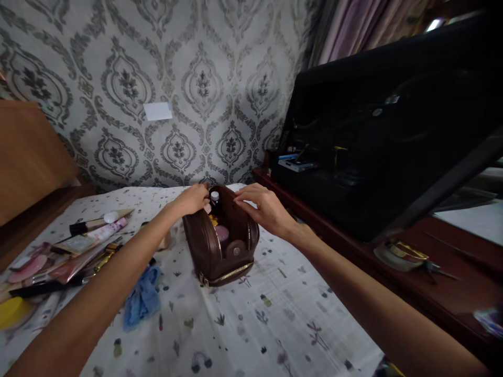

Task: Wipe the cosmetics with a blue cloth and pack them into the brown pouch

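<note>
A brown cosmetic bag (206, 256) with gold zips stands unzipped on the patterned white cloth (236, 330). Inside it show a small dark bottle with a white cap (215, 197), a yellow item (213, 220) and a round pink item (222, 233). My left hand (193, 199) is closed over the bag's left rim, its fingertips partly hidden. At the right rim, my right hand (265, 207) grips the edge between thumb and fingers. The two hands are on opposite sides of the opening.
Makeup items (78, 243), including tubes and a compact, lie in a pile on the left. A blue cloth band (143, 298) is left of the bag. A large black screen (377, 131) stands right, on a dark red wooden surface (451, 256). Patterned wallpaper (204, 104) closes the back.
</note>
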Demonstrator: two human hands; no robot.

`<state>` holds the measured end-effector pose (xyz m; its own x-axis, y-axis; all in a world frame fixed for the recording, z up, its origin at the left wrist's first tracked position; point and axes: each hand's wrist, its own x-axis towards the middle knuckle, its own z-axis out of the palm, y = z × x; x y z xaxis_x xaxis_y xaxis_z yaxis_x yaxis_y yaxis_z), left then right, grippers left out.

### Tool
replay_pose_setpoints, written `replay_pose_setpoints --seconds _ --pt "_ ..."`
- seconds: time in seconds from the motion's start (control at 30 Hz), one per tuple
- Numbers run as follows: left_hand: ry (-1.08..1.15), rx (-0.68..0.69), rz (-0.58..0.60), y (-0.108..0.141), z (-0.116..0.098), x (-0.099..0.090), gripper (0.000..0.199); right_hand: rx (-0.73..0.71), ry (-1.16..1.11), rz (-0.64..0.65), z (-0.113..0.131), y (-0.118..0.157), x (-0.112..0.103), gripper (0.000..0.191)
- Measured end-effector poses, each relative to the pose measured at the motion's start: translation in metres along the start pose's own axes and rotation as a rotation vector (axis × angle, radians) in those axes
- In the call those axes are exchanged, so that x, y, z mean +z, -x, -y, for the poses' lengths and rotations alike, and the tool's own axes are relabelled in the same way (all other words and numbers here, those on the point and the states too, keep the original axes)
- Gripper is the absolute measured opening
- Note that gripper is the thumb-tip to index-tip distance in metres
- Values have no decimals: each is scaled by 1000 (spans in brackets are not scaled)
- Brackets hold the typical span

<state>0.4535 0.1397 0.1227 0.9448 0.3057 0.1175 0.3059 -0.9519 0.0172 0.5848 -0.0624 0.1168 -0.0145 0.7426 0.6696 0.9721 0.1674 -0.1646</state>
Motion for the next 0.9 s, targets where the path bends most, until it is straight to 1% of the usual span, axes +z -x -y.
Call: replay_pose_setpoints --seconds 0.07,0.13,0.2,0.27,0.33,0.4,0.5,0.6,0.73,0.9 --pt "32 -12 -128 24 7 -1 28 -7 20 29 1 -1 2 17" --pt "85 -47 -263 51 14 5 32 -11 82 92 2 -10 6 17" --pt "204 -50 -432 78 21 16 30 -19 172 197 5 -24 12 16" --pt "283 -43 -511 105 25 30 29 -55 281 354 8 -40 20 16" --pt "337 -43 -524 132 25 43 30 -102 384 521 8 -56 32 20" --pt "360 -35 -530 157 23 56 28 -124 446 630 5 -70 45 23" --pt "363 -6 -564 190 18 75 24 -113 461 711 -6 -83 62 25" --pt "356 3 -556 216 16 93 22 -116 457 776 -18 -89 71 23" --pt "363 36 -548 235 18 110 21 -134 448 827 -26 -95 75 23" --pt "400 38 -547 240 20 116 20 -89 492 858 -27 -102 81 23"
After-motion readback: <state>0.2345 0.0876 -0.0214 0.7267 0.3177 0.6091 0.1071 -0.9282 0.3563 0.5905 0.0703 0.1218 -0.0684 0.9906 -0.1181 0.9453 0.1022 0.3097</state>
